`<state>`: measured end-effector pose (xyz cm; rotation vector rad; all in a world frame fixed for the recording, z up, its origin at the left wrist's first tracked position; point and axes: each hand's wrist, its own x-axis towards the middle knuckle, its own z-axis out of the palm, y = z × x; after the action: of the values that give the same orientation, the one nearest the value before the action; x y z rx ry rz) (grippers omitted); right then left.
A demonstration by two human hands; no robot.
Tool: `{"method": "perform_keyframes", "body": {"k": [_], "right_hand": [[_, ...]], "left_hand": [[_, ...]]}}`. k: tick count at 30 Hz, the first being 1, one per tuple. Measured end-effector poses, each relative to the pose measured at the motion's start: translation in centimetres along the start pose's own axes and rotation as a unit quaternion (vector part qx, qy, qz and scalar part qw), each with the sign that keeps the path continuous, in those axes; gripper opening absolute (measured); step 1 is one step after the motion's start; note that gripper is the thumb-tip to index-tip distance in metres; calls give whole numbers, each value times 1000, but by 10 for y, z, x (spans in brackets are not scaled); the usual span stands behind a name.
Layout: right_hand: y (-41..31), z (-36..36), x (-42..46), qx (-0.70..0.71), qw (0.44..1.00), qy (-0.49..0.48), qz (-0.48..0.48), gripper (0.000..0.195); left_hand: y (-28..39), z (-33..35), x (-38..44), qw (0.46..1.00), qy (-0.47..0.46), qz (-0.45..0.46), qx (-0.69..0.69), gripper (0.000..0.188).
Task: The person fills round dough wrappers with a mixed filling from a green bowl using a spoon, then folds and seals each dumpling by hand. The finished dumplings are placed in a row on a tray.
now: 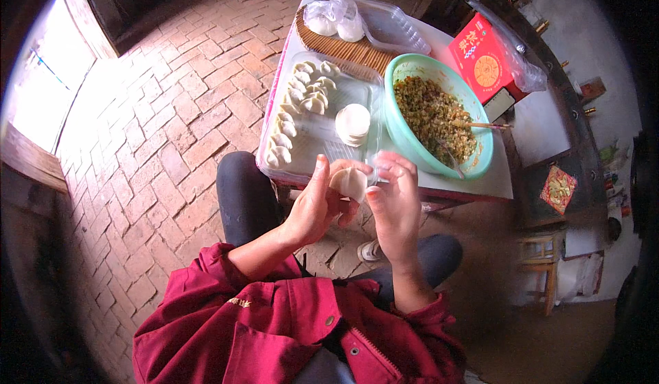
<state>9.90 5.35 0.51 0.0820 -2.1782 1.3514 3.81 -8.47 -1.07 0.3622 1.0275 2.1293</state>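
Observation:
My left hand [311, 203] holds a round dumpling wrapper [349, 183] of pale dough by its fingers, just off the near edge of the table. The wrapper looks partly folded, and any filling inside is hidden. Beside its right edge, my right hand [397, 209] has thumb and fingers apart; its fingertips are blurred. A clear plastic tray [314, 142] lies beyond my hands. In it, shaped dumplings [296, 95] line the left and far side, and a stack of round wrappers [353, 123] sits at the right.
A mint-green basin [406, 152] of chopped filling [432, 113] stands right of the tray, with chopsticks [486, 125] in it. Behind are a reed mat [324, 44], a plastic bag [337, 13] with white contents and a clear container [394, 23]. A red box [481, 59] stands far right.

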Motion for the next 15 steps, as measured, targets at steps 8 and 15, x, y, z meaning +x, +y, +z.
{"method": "perform_keyframes", "body": {"k": [8,15], "right_hand": [[17,21,39,59,978,-109,169,24],[46,47,103,158,938,-211,224,9]], "left_hand": [[12,-36,14,974,-4,140,176,69],[41,-72,20,954,125,165,215,63]]}}
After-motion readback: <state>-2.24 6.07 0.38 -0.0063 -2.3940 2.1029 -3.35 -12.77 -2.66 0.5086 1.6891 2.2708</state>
